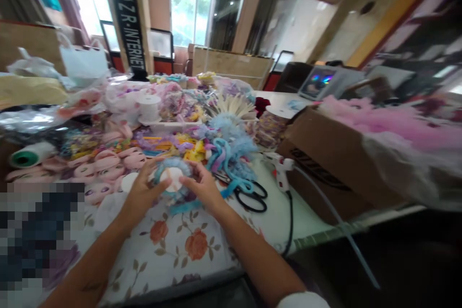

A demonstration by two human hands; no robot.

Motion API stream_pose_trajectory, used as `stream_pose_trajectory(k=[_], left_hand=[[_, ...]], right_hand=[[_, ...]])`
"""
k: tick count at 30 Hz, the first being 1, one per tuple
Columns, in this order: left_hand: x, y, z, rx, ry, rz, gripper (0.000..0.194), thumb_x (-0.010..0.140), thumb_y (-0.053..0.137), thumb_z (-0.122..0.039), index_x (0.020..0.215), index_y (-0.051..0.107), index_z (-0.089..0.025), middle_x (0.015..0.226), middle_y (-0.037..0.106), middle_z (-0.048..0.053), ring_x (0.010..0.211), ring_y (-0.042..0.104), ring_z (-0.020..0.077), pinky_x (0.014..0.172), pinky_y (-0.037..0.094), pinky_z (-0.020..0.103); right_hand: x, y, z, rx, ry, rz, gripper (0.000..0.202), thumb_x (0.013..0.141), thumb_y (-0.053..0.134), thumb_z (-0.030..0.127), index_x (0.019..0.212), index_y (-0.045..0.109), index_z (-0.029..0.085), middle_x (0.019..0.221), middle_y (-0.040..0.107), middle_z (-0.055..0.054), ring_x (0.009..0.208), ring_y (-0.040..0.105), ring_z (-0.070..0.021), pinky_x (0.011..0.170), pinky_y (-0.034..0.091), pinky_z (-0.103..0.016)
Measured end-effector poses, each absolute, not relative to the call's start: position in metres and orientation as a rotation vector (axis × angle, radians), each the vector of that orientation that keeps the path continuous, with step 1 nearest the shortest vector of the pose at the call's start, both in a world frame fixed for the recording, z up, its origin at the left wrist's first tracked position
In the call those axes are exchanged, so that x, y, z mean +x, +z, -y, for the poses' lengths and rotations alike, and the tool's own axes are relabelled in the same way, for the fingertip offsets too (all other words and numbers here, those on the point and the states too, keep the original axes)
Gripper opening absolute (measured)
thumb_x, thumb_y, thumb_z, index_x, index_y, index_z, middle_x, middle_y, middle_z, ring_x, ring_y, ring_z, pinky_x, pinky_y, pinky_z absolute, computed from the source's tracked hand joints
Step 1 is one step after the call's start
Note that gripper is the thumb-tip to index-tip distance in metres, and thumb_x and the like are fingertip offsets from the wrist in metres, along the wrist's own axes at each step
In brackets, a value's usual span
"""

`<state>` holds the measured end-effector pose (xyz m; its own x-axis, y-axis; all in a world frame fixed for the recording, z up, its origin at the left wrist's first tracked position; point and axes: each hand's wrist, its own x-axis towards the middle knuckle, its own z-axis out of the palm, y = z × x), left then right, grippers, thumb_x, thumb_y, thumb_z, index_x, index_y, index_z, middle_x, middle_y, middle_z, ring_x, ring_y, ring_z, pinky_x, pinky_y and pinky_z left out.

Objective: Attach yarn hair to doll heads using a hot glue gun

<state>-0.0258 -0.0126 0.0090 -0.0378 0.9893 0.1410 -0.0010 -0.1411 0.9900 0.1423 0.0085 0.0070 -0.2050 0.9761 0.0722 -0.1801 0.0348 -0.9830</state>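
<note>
Between both hands, above the front of the table, is a round white disc (173,179) edged with fluffy pale-blue trim. My left hand (148,184) grips its left side, fingers behind and thumb on the white face. On the opposite edge, my right hand (200,182) holds it the same way. A light blue strip (184,207) hangs just below the disc; whether it is joined to it I cannot tell. Right of my right hand lie a blue ribbon (238,185) and black-handled scissors (251,197). Pink pieces with printed eyes (103,171) are heaped left of my left hand.
A white glue gun (283,173) with a black cord lies at the right, beside a cardboard box (325,154) topped with pink tulle (393,122). Fluffy blue yarn (233,137), a white spool (148,109) and a green-cored thread cone (32,155) crowd the table's back and left.
</note>
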Motion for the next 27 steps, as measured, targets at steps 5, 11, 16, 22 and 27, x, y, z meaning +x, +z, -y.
stream_pose_trajectory(k=[5,11,16,22,27], left_hand=[[-0.034,0.013,0.007,1.014,1.437,-1.19,0.083,0.068,0.077,-0.035,0.136,0.031,-0.038,0.091,0.067,-0.002,0.066,0.065,0.0161,0.055,0.055,0.027],[-0.041,0.017,0.007,1.033,1.39,-1.17,0.066,0.065,0.078,-0.032,0.124,0.046,-0.033,0.087,0.064,-0.002,0.064,0.062,0.0147,0.051,0.054,0.023],[-0.041,0.012,0.004,1.027,1.39,-1.147,0.063,0.063,0.081,-0.031,0.12,0.053,-0.03,0.096,0.065,-0.002,0.075,0.063,0.0138,0.061,0.055,0.02],[-0.042,0.01,0.003,1.03,1.351,-1.171,0.072,0.062,0.081,-0.034,0.127,0.051,-0.031,0.099,0.065,-0.001,0.079,0.063,0.014,0.065,0.055,0.021],[-0.042,0.009,0.004,1.144,1.395,-1.251,0.067,0.065,0.078,-0.04,0.126,0.053,-0.028,0.104,0.065,0.0,0.082,0.063,0.0161,0.066,0.053,0.023]], right_hand=[[0.206,0.004,0.008,-1.151,0.901,1.209,0.043,0.076,0.065,0.044,0.111,0.059,0.02,0.104,0.066,-0.009,0.094,0.064,-0.0224,0.082,0.052,-0.035],[0.337,-0.022,0.035,-1.794,-0.079,1.044,0.049,0.082,0.049,0.041,0.117,0.056,0.008,0.114,0.063,-0.021,0.105,0.059,-0.0309,0.095,0.042,-0.046],[0.382,-0.023,0.023,-2.008,0.053,1.17,0.048,0.077,0.053,0.04,0.114,0.062,0.01,0.099,0.071,-0.018,0.092,0.066,-0.0307,0.082,0.048,-0.04],[0.388,-0.016,-0.011,-2.098,0.15,1.298,0.031,0.07,0.06,0.04,0.087,0.07,0.016,0.08,0.073,-0.011,0.079,0.067,-0.0277,0.07,0.047,-0.033],[0.382,-0.005,0.0,-2.135,0.155,1.309,0.018,0.07,0.056,0.037,0.064,0.064,0.021,0.056,0.065,-0.008,0.068,0.066,-0.028,0.061,0.045,-0.033]])
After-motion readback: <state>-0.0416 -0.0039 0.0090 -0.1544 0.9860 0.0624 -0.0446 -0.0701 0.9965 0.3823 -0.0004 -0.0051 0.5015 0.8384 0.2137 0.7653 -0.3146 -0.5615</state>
